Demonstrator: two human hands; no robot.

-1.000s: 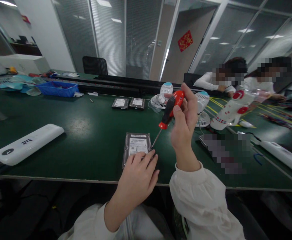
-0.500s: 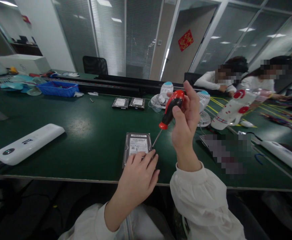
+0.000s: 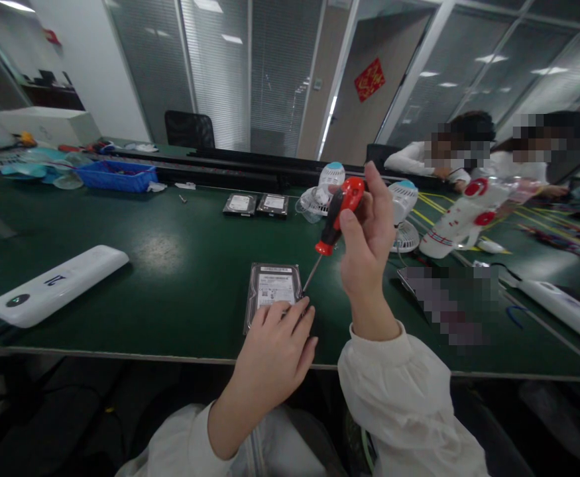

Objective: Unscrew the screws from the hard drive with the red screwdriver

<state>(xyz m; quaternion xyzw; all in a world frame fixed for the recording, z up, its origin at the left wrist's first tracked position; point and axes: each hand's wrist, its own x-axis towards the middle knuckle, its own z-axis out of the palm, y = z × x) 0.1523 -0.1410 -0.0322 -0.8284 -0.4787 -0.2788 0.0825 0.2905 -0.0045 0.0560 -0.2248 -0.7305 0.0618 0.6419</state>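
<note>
A hard drive (image 3: 272, 278) with a white label lies on the green table close to its front edge. Across its lower part rests my left hand (image 3: 277, 338), fingers stretched out and a little apart, covering the near right corner. My right hand (image 3: 369, 238) is closed on a red and black screwdriver (image 3: 339, 215), with the thumb against the handle and the index finger pointing up. The screwdriver leans to the right, and its shaft comes down at the right edge of the drive, beside my left fingertips. The exact contact of the tip is too small to tell.
Two more hard drives (image 3: 255, 205) lie farther back, near small white fans (image 3: 330, 179). A white oblong device (image 3: 58, 286) is on the left, a blue tray (image 3: 116, 176) behind it. Right stand a white and red bottle (image 3: 453, 225) and a blurred-out flat object (image 3: 443, 301). Two people sit beyond.
The screwdriver handle has turned about its own axis, showing more red on its right side. My right fingers have shifted slightly around it. My left hand and the drive stay put.
</note>
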